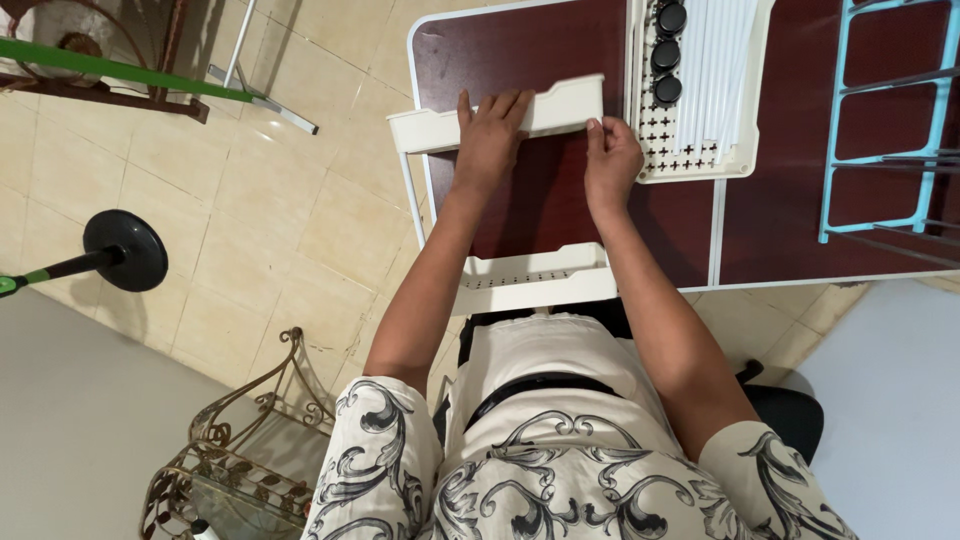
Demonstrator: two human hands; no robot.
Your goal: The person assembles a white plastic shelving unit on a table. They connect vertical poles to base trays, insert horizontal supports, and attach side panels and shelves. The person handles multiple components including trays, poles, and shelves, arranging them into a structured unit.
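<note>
- A person sits at a dark red table (540, 210), seen from above.
- A cream tray (500, 122) lies at the table's far left, its long axis running left to right and its left end sticking out past the table edge.
- The left hand (490, 135) rests flat on the tray, fingers spread.
- The right hand (610, 160) pinches the tray's right end.
- A second tray (535, 280) sits at the table's near edge, partly hidden by the arms.
- A perforated tray (690, 155) and a blue rack (880, 160) on the table's right are cut off by the frame.
</note>
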